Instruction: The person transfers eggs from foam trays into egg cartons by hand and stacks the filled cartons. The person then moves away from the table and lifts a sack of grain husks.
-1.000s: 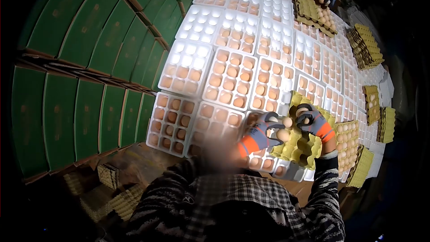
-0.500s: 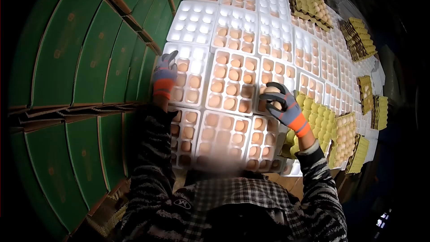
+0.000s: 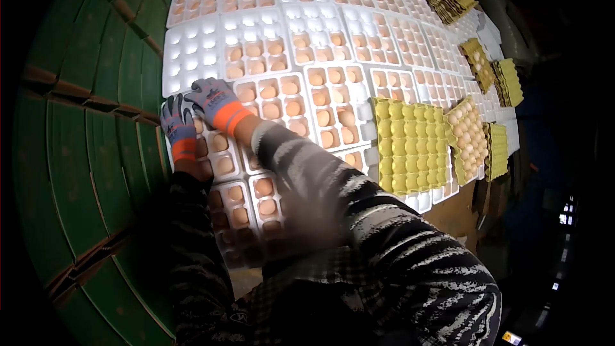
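Nearest you, your striped sleeves reach out over the work, and a blurred patch hides part of the two closest white trays; the right-hand one (image 3: 265, 197) shows three eggs clearly in its left column.

Past those lies the white tray under your hands (image 3: 234, 154), at the left edge of the table beside the green cartons (image 3: 106, 154). Half a second ago only your left hand was over it, while your right held two eggs farther right; now your right arm has crossed over, and both gloves sit side by side above its far rows. Your left hand (image 3: 179, 125) has its fingers bent downward; you can't tell whether it grips anything. Your right hand (image 3: 214, 101) is curled knuckles-up, its underside hidden, so its hold can't be told either. The eggs (image 3: 220, 142) showing below your gloves are smooth and peach-brown, one to a cell, in a glossy white tray with rounded walls.

To your right, one yellow pulp tray (image 3: 411, 147), partly covered before, now shows its whole grid of cups. Just beside it stands one tray of paler eggs (image 3: 466, 131).

Farther on, one white tray (image 3: 191, 51) shows bare cells throughout; its right neighbour (image 3: 251, 33) carries six eggs in its two nearer rows.
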{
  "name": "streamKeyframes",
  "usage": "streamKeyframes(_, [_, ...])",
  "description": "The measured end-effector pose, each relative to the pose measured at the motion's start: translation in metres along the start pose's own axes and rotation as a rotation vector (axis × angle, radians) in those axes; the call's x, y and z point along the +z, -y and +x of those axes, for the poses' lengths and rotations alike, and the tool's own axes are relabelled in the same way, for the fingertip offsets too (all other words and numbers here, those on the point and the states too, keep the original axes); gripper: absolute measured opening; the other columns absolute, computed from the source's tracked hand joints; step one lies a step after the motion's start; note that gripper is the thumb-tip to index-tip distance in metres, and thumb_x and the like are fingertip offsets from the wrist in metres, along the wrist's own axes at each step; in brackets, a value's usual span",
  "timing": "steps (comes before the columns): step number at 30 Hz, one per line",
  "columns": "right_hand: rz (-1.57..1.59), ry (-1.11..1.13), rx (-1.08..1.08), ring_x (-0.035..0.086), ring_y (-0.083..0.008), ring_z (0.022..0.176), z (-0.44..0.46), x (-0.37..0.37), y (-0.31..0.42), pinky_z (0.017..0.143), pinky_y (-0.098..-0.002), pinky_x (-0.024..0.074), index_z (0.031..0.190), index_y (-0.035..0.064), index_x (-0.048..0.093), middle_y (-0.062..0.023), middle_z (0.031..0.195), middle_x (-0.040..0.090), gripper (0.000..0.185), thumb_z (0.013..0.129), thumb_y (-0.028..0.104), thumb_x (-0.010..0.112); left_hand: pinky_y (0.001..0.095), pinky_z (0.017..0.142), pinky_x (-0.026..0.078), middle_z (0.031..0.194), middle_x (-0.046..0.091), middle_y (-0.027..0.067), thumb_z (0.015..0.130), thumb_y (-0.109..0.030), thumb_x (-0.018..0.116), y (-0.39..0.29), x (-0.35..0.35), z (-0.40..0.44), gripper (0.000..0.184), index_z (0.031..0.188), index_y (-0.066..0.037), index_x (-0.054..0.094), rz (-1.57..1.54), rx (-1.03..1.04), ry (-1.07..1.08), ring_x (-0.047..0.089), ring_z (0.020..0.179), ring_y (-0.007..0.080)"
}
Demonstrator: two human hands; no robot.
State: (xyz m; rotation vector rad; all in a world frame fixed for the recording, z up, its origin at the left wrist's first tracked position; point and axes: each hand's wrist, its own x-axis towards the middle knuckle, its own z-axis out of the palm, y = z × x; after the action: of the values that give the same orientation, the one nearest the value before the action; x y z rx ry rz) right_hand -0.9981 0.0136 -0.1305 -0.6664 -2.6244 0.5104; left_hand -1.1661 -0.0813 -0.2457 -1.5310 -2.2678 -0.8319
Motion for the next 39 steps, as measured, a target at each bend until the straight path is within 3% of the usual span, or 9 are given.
streamKeyframes(6, [0.206, -0.189, -0.029, 0.047, -0.0375, 0.133, -0.078, -0.041, -0.030, 0.110, -0.0518, 0.0394, 0.131, 0.0152, 0.063, -0.0134, 0.141, 0.055, 0.043, 0.088, 0.022, 0.066, 0.0471, 0.113, 0.038, 0.139, 0.059, 0.0162, 0.095, -0.014, 0.057, -0.008, -0.019, 0.001, 0.039, 0.133, -0.009, 0.065, -0.138, -0.023, 0.055, 0.050, 0.130, 0.0390])
streamKeyframes(9, [-0.226, -0.302, 0.304, 0.040, -0.0412, 0.139, -0.163, -0.110, -0.053, 0.115, -0.0533, 0.0331, 0.139, 0.0154, 0.058, -0.0160, 0.146, 0.049, 0.053, 0.087, 0.018, 0.065, 0.0435, 0.113, 0.040, 0.141, 0.059, 0.0170, 0.096, -0.013, 0.057, -0.020, -0.031, 0.004, 0.041, 0.137, -0.006, 0.061, -0.125, -0.042, 0.100, 0.052, 0.132, 0.0367])
streamKeyframes(14, [-0.270, -0.051, 0.615, 0.041, -0.0404, 0.138, -0.267, -0.127, -0.099, 0.114, -0.0516, 0.0331, 0.139, 0.0147, 0.057, -0.0159, 0.147, 0.049, 0.052, 0.088, 0.012, 0.062, 0.0336, 0.110, 0.044, 0.146, 0.056, 0.0109, 0.101, -0.010, 0.056, -0.122, -0.060, -0.014, 0.045, 0.144, 0.002, 0.052, -0.986, -0.404, 0.106, 0.053, 0.132, 0.0202])
streamKeyframes(19, [0.175, -0.473, 0.459, 0.051, -0.0393, 0.129, -0.272, -0.115, -0.079, 0.108, -0.0455, 0.0444, 0.140, 0.0030, 0.055, -0.0195, 0.137, 0.055, 0.052, 0.087, -0.001, 0.056, 0.0410, 0.111, 0.046, 0.151, 0.049, 0.0144, 0.104, -0.012, 0.048, -0.234, -0.083, -0.075, 0.051, 0.153, -0.002, 0.040, -1.609, -0.464, 0.623, 0.052, 0.134, 0.0273])
streamKeyframes(22, [0.407, -0.466, 0.343, 0.062, -0.0395, 0.116, -0.237, -0.101, -0.019, 0.100, -0.0445, 0.0517, 0.138, -0.0004, 0.053, -0.0237, 0.131, 0.058, 0.057, 0.085, 0.006, 0.070, 0.0292, 0.105, 0.045, 0.140, 0.057, 0.0076, 0.100, -0.003, 0.060, -0.237, -0.075, -0.099, 0.050, 0.148, -0.002, 0.047, -1.489, -0.659, 0.839, 0.054, 0.124, 0.0150])
streamKeyframes(27, [0.664, -0.352, 0.265, 0.047, -0.0389, 0.135, -0.238, -0.127, 0.003, 0.111, -0.0484, 0.0405, 0.146, 0.0084, 0.050, -0.0194, 0.147, 0.049, 0.070, 0.082, 0.015, 0.077, 0.0325, 0.095, 0.057, 0.132, 0.060, 0.0101, 0.101, -0.007, 0.061, -0.205, -0.109, -0.029, 0.048, 0.147, -0.001, 0.047, -1.439, -0.643, 0.403, 0.063, 0.112, 0.0210])
streamKeyframes(30, [-0.080, -0.460, 0.348, 0.039, -0.0494, 0.137, -0.279, -0.169, -0.014, 0.114, -0.0583, 0.0333, 0.146, 0.0123, 0.050, -0.0239, 0.150, 0.043, 0.076, 0.077, 0.025, 0.079, 0.0313, 0.101, 0.049, 0.138, 0.060, 0.0094, 0.097, -0.001, 0.062, -0.133, -0.080, 0.019, 0.045, 0.142, -0.001, 0.055, -0.856, -0.392, 0.017, 0.059, 0.118, 0.0192])
streamKeyframes(34, [-0.357, -0.158, 0.830, 0.023, -0.0494, 0.147, -0.343, -0.199, -0.032, 0.120, -0.0606, 0.0180, 0.155, 0.0118, 0.040, -0.0252, 0.159, 0.028, 0.085, 0.081, 0.039, 0.073, 0.0419, 0.109, 0.043, 0.140, 0.060, 0.0168, 0.091, -0.004, 0.065, -0.072, -0.029, 0.036, 0.053, 0.143, -0.008, 0.055, -0.420, -0.278, 0.137, 0.057, 0.123, 0.0327])
streamKeyframes(39, [-0.411, 0.041, 0.895, 0.032, -0.0443, 0.143, -0.398, -0.180, -0.061, 0.121, -0.0590, 0.0184, 0.148, 0.0112, 0.048, -0.0250, 0.154, 0.037, 0.067, 0.088, 0.038, 0.063, 0.0431, 0.114, 0.038, 0.142, 0.057, 0.0181, 0.090, -0.007, 0.062, -0.064, -0.013, 0.020, 0.056, 0.146, -0.007, 0.053, -0.243, -0.203, 0.073, 0.052, 0.131, 0.0368])
